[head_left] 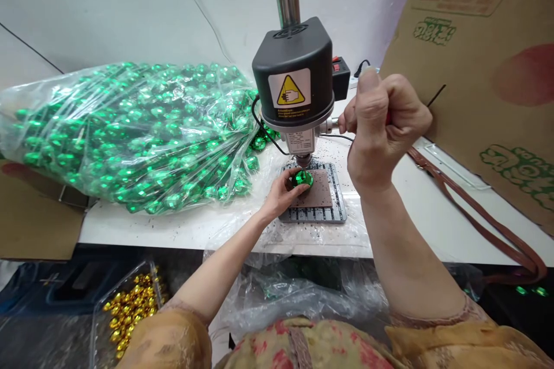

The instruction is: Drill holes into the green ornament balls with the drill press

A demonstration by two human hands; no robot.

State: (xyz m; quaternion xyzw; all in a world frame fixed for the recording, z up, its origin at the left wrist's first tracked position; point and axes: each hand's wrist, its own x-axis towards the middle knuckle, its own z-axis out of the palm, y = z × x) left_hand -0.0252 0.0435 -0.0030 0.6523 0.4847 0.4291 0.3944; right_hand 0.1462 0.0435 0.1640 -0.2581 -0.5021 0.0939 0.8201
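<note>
A shiny green faceted ball point(302, 179) is pinched between the thumb and fingers of my left hand point(281, 193). The ball sits on a brown board point(322, 190) lying on the grey slotted base plate point(340, 213), right under the spindle of a small black drill press point(292, 78). Whether the bit touches the ball cannot be seen. My right hand point(381, 121) is closed around the feed handle at the machine's right side, thumb up; most of the handle is hidden by the fingers.
A large clear bag of green balls point(142, 132) lies at left, its loose end near the machine. Cardboard boxes stand at right point(489, 81) and lower left point(38, 219). A brown strap point(476, 213) hangs over the table's edge. Below left is a clear bin of gold balls point(134, 305).
</note>
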